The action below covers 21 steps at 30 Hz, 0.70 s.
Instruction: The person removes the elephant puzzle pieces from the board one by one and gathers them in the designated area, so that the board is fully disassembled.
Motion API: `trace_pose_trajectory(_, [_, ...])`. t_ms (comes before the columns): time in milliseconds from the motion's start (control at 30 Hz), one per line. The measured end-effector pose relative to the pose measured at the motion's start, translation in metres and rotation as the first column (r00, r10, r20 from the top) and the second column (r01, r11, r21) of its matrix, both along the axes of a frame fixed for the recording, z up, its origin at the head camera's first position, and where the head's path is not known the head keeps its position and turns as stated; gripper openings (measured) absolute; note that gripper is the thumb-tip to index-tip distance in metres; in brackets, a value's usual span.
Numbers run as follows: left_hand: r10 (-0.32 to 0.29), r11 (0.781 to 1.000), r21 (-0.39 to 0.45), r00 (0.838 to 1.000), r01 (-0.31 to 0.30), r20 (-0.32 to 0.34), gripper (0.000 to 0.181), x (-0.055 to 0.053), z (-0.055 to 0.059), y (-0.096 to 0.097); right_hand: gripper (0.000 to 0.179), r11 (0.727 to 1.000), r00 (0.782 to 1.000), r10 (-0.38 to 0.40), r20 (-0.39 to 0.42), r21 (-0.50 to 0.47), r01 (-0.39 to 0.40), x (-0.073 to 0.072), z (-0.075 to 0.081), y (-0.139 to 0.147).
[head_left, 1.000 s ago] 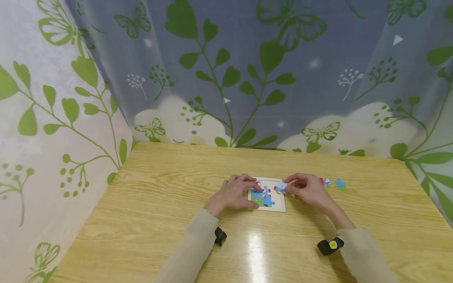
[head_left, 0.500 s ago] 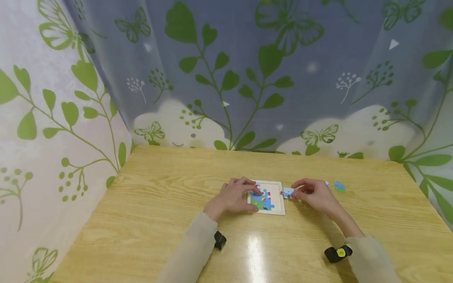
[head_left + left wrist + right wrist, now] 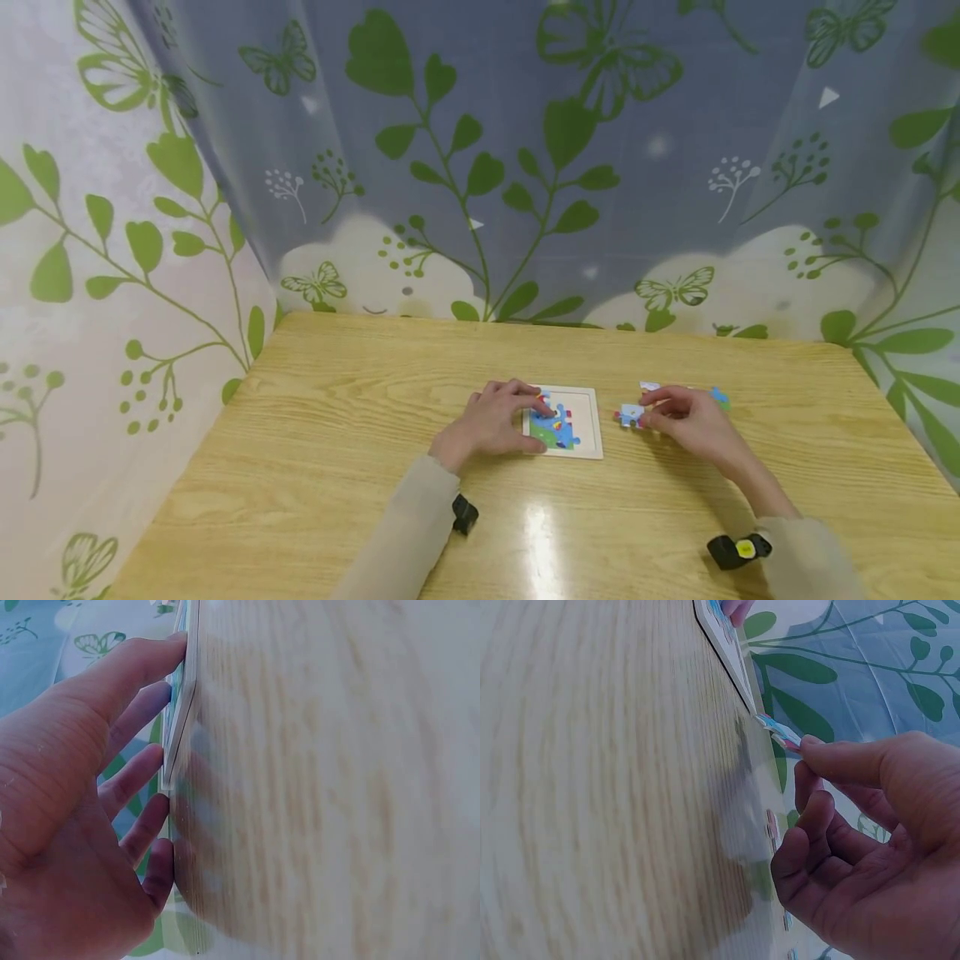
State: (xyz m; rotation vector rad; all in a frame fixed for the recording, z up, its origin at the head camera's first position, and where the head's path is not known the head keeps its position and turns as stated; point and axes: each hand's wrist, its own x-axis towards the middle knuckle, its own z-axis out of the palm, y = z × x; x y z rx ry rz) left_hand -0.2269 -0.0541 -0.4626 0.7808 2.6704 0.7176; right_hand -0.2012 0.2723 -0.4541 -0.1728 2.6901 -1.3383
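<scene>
From the head view I have the tray (image 3: 587, 423) on the worktop (image 3: 360, 475), the joined puzzle (image 3: 553, 433) filling its left part. My left hand (image 3: 487, 421) spans that side, fingers (image 3: 525, 403) spread, touching without gripping. My right hand (image 3: 690, 427) pinches a piece (image 3: 632, 415) right of the tray; loose pieces (image 3: 721, 397) lie partly behind it.

My left wrist view adds the tray's edge-on thickness, the thumb (image 3: 161, 651) at its rim and the lowest fingers off it.

Only my right wrist view shows the pinched piece tilted, apparently raised above the worktop, the spare fingers loosely curled.
</scene>
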Motion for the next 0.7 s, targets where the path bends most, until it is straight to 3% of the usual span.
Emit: trace_pose_trajectory(700, [0.011,1.000,-0.003,1.000,-0.011,-0.006,0.045,0.001,0.001,0.001,0.027,0.995,1.000,-0.004,-0.005,0.095,0.004,0.007,-0.001,0.025])
